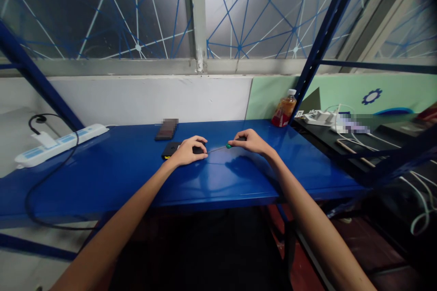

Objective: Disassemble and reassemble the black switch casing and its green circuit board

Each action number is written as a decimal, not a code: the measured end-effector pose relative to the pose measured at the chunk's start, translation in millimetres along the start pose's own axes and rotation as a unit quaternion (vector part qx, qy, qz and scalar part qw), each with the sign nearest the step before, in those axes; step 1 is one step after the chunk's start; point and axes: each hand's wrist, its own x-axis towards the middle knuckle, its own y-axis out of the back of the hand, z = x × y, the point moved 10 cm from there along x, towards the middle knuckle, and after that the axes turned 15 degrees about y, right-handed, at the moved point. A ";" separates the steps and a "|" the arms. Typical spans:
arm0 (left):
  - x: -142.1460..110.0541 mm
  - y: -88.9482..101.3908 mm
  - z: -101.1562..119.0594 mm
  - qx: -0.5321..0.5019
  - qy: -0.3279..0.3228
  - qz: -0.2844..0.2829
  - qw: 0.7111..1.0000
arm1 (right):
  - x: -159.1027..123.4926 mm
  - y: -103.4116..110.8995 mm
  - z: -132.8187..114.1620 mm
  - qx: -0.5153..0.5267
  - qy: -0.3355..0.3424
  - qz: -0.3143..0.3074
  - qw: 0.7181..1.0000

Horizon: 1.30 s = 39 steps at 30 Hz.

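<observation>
My right hand [251, 142] is closed round the handle of a screwdriver [218, 149]; the green collar shows just past my fingertips. Its thin metal shaft points left, the tip reaching the thumb and fingers of my left hand [189, 151]. That hand is curled over a flat black box [170, 148] lying on the blue table, with a small yellow patch on its near side. Dark material shows between the left thumb and fingers, and my hand hides much of the box. Whether the tip touches the box cannot be made out.
A phone-like dark slab [166, 129] lies behind the box on the blue table [112, 168]. At left is a white power strip [64, 143] with a black cable. A drink bottle [284, 108] stands back right, beside a blue post and tangled white cables [351, 134].
</observation>
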 end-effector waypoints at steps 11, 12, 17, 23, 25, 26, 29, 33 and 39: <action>1.1 1.5 -4.2 -0.026 0.004 0.009 1.000 | 0.7 2.6 -3.9 -0.011 0.008 0.011 1.000; 1.3 1.2 -5.1 -0.027 0.007 0.007 1.000 | 0.7 2.6 -4.1 -0.010 0.009 0.012 1.000; 2.5 0.1 -6.4 -0.031 0.011 0.000 0.999 | 0.4 3.9 -4.1 -0.013 0.009 0.017 1.000; 2.5 3.4 -4.7 -0.042 0.009 0.004 0.999 | 1.3 5.5 -4.6 -0.013 0.016 0.028 0.999; 2.5 3.9 -4.2 -0.043 0.011 0.003 0.999 | 1.6 6.1 -4.6 -0.014 0.017 0.032 0.999; 2.5 3.9 -3.8 -0.044 0.011 0.003 0.999 | 1.7 6.3 -4.6 -0.015 0.017 0.034 0.999; 2.7 4.3 -3.2 -0.049 0.013 0.002 0.999 | 1.9 7.3 -5.2 -0.020 0.020 0.039 0.999; 3.4 4.2 -4.7 -0.058 0.020 0.001 0.998 | 1.8 9.7 -7.2 -0.030 0.027 0.048 0.998; 3.9 1.4 -6.5 -0.058 0.025 -0.019 0.998 | 1.6 9.9 -8.5 -0.042 0.034 0.048 0.997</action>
